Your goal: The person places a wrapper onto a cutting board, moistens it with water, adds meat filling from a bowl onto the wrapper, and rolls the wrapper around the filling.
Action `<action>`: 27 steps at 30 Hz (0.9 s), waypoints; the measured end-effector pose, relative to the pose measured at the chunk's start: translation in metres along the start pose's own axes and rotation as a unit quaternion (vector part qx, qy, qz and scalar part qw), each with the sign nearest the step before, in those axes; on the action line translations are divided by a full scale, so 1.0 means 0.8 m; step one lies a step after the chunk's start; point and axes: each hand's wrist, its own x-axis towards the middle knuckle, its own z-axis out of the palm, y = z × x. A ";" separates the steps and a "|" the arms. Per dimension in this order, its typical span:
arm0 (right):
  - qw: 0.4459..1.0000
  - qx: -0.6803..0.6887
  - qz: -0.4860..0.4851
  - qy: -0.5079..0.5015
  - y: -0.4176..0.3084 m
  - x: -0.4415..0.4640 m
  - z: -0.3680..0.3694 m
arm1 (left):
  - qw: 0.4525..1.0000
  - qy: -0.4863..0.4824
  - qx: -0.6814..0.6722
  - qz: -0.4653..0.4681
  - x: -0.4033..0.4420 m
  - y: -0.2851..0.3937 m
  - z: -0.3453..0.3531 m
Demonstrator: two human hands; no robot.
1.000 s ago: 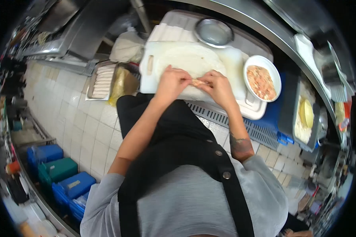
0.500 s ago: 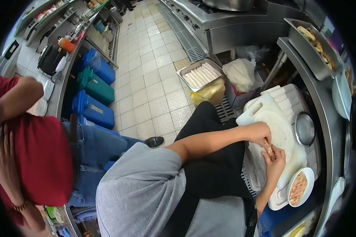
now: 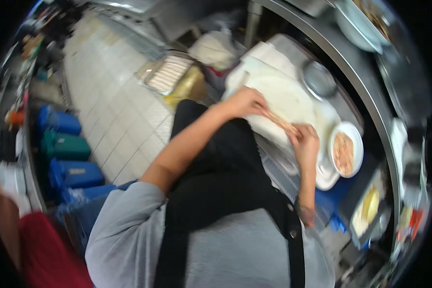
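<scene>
Between left hand [image 3: 248,102] and right hand [image 3: 305,139] — pinkish mixture [image 3: 280,122], seemingly.

Your top [image 3: 235,247]: grey, short-sleeved. Over it, black bib garment [image 3: 209,197] with shoulder straps; round metallic buttons [image 3: 293,234] at right strap. Dark tattoo [image 3: 306,211] marks your right forearm, well back from your right fingers [image 3: 303,132].

Pale plastic surface [image 3: 327,180] with cutting board [image 3: 232,80], metal bowl [image 3: 319,80], white bowl [image 3: 358,152]

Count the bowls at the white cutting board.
2: a metal bowl at the cutting board's far edge, and a white bowl, holding pinkish filling, at its right end.
</scene>
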 end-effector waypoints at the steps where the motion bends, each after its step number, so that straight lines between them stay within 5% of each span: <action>1: 1.000 0.007 0.010 -0.007 0.003 -0.003 -0.006 | 1.000 0.009 -0.002 0.019 -0.001 -0.007 0.002; 8: 0.996 0.043 0.072 -0.036 0.019 -0.022 -0.028 | 0.997 0.022 -0.027 -0.068 -0.021 0.035 -0.022; 16: 0.965 0.188 0.185 -0.013 0.024 -0.029 -0.030 | 0.989 0.124 0.063 -0.049 -0.047 0.032 -0.021; 23: 0.972 0.157 0.158 0.077 -0.002 -0.024 -0.062 | 0.981 0.153 0.116 -0.036 -0.044 0.032 -0.012; 27: 0.962 -0.072 0.181 0.194 0.006 -0.049 -0.131 | 0.972 0.205 0.113 -0.029 -0.056 0.042 -0.019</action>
